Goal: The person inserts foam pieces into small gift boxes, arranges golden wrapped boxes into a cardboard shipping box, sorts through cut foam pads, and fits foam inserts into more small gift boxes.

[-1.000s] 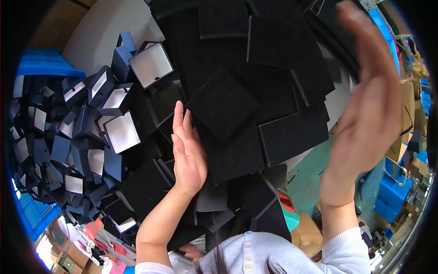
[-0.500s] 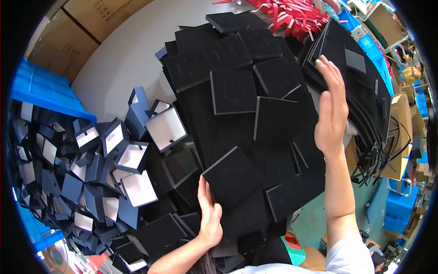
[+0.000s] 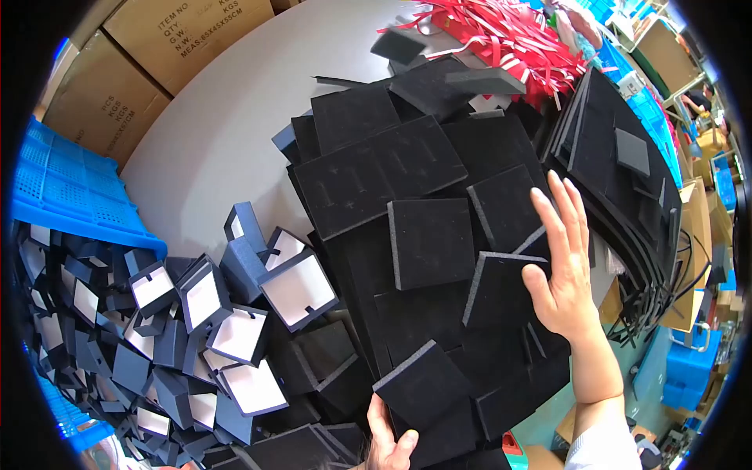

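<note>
A broad pile of black foam pads (image 3: pixel 431 243) covers the middle of the table, square pieces lying loosely over larger sheets. My right hand (image 3: pixel 564 266) is at the pile's right side, fingers spread and thumb apart, over or beside a tilted square pad (image 3: pixel 507 290). At the bottom, my left hand (image 3: pixel 388 439) is at the near left edge of the pile, beside a square pad (image 3: pixel 423 384); its thumb and fingers are apart. I see nothing held in either hand.
Many dark blue boxes with white insides (image 3: pixel 298 290) fill the left, by a blue crate (image 3: pixel 78 188). Cartons (image 3: pixel 184 35) stand at the back left. Red ribbons (image 3: pixel 509 47) lie behind the pile. More black sheets (image 3: pixel 627 157) are stacked at the right, above hanging black strips (image 3: pixel 634 305).
The view has shifted, showing more of the table's far side. My right hand has come down toward the pile's right side with fingers more spread. Pads at the far end now stand tilted up.
</note>
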A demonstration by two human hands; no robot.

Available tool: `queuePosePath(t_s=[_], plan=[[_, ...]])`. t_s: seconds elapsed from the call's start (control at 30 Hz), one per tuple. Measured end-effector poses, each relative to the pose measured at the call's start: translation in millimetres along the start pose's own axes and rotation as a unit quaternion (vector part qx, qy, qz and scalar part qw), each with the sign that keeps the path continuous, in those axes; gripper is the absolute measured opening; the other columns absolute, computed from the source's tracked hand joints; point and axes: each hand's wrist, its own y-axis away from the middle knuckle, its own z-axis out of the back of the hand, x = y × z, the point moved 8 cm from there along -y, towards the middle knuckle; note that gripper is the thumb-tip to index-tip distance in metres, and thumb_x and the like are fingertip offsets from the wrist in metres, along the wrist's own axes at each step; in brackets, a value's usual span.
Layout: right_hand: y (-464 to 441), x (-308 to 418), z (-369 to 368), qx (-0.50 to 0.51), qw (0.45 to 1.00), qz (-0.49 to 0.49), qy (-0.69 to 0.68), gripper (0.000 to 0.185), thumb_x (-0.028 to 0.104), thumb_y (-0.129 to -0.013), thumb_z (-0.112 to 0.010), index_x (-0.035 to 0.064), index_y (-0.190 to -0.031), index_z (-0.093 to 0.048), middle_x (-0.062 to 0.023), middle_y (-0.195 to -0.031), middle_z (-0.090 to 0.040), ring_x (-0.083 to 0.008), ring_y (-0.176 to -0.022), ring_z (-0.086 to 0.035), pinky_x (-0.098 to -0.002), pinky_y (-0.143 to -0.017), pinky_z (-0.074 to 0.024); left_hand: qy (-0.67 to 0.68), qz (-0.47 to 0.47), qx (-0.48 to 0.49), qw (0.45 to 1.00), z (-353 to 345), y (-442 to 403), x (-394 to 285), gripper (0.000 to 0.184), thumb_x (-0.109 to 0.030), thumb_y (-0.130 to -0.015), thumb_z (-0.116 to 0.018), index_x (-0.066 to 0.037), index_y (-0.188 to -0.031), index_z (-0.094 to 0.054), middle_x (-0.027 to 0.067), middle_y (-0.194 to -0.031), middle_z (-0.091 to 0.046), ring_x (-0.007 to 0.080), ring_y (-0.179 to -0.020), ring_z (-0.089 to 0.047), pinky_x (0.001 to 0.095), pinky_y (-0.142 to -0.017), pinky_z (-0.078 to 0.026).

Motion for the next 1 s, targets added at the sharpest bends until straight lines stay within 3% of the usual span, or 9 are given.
queuePosePath(t_s=[0.17, 0.2, 0.33, 0.63, 0.7, 0.77, 0.83, 0.97, 1.0], plan=[[-14, 21, -56, 0.102, 0.987, 0.047, 0.118, 0.064, 0.046, -0.085, -0.061, 0.0213, -0.142, -0.045, -0.0128, -0.152, -0.030, -0.0374, -0.142, -0.022, -0.0521, -0.115, -0.0158, -0.129, 0.043, -0.021, 0.990, -7, 2, -31, 0.097, -0.046, -0.086, -0.064, -0.004, -0.151, -0.006, 0.0238, -0.152, -0.024, 0.0391, -0.140, -0.023, 0.0475, -0.115, -0.020], [-15, 21, -52, 0.105, 0.987, 0.045, 0.112, 0.064, 0.045, -0.084, -0.063, 0.0218, -0.141, -0.046, -0.0127, -0.152, -0.031, -0.0372, -0.141, -0.023, -0.0533, -0.114, -0.0155, -0.079, -0.061, 0.000, 0.995, -7, -4, -24, 0.100, -0.016, -0.084, -0.067, -0.001, -0.149, 0.008, 0.0205, -0.153, -0.016, 0.0286, -0.142, -0.021, 0.0397, -0.115, -0.016], [-16, 24, -31, 0.058, 0.995, 0.045, 0.068, 0.068, 0.043, -0.079, -0.069, 0.0193, -0.138, -0.048, -0.0146, -0.150, -0.032, -0.0397, -0.139, -0.024, -0.0598, -0.111, -0.0175, -0.027, 0.039, -0.028, 0.998, 1, 8, 8, 0.090, 0.001, -0.084, -0.063, -0.007, -0.151, -0.003, 0.0212, -0.149, -0.026, 0.0277, -0.139, -0.027, 0.0384, -0.115, -0.020], [142, 129, 63, -0.038, 0.957, 0.150, -0.244, 0.064, 0.029, -0.081, -0.070, 0.0113, -0.138, -0.047, -0.0179, -0.150, -0.032, -0.0403, -0.141, -0.025, -0.0589, -0.112, -0.0186, -0.128, -0.060, -0.027, 0.990, -2, 7, -22, 0.063, -0.015, -0.097, -0.052, -0.003, -0.149, -0.020, 0.0204, -0.150, -0.029, 0.0285, -0.137, -0.032, 0.0374, -0.111, -0.029], [190, 130, 77, -0.047, 0.949, 0.150, -0.274, 0.061, 0.024, -0.082, -0.070, 0.0094, -0.137, -0.047, -0.0184, -0.148, -0.036, -0.0402, -0.139, -0.029, -0.0573, -0.111, -0.0233, -0.275, -0.092, -0.032, 0.957, 16, 34, -33, 0.062, -0.023, -0.095, -0.056, 0.000, -0.146, -0.028, 0.0213, -0.148, -0.032, 0.0328, -0.138, -0.031, 0.0407, -0.111, -0.029], [235, 125, 93, -0.062, 0.946, 0.140, -0.285, 0.057, 0.017, -0.081, -0.070, 0.0078, -0.134, -0.050, -0.0172, -0.145, -0.040, -0.0400, -0.136, -0.035, -0.0539, -0.111, -0.0278, -0.578, -0.213, -0.029, 0.787, -5, 90, -59, 0.078, -0.033, -0.083, -0.067, -0.004, -0.146, -0.030, 0.0206, -0.147, -0.034, 0.0391, -0.137, -0.029, 0.0481, -0.111, -0.027], [275, 117, 91, -0.039, 0.950, 0.119, -0.287, 0.055, 0.015, -0.080, -0.069, 0.0067, -0.131, -0.051, -0.0168, -0.143, -0.042, -0.0397, -0.134, -0.037, -0.0532, -0.109, -0.0308, -0.775, -0.098, -0.019, 0.624, -10, 129, -36, 0.097, -0.059, -0.078, -0.067, -0.010, -0.150, -0.023, 0.0206, -0.149, -0.032, 0.0433, -0.137, -0.029, 0.0541, -0.111, -0.025], [323, 126, 80, 0.019, 0.940, 0.137, -0.311, 0.052, 0.013, -0.078, -0.069, 0.0056, -0.127, -0.053, -0.0167, -0.138, -0.045, -0.0393, -0.133, -0.037, -0.0503, -0.107, -0.0352, -0.791, -0.088, -0.069, 0.601, 26, 147, 25, 0.103, -0.064, -0.070, -0.071, -0.008, -0.147, -0.031, 0.0252, -0.144, -0.037, 0.0466, -0.131, -0.035, 0.0582, -0.105, -0.033], [331, 133, 78, 0.008, 0.937, 0.160, -0.312, 0.049, 0.012, -0.077, -0.068, 0.0045, -0.124, -0.054, -0.0168, -0.136, -0.046, -0.0388, -0.132, -0.038, -0.0493, -0.107, -0.0362, -0.744, -0.070, -0.104, 0.656, 25, 149, 25, 0.091, -0.040, -0.070, -0.073, -0.007, -0.145, -0.033, 0.0199, -0.147, -0.034, 0.0438, -0.137, -0.026, 0.0553, -0.111, -0.024]])
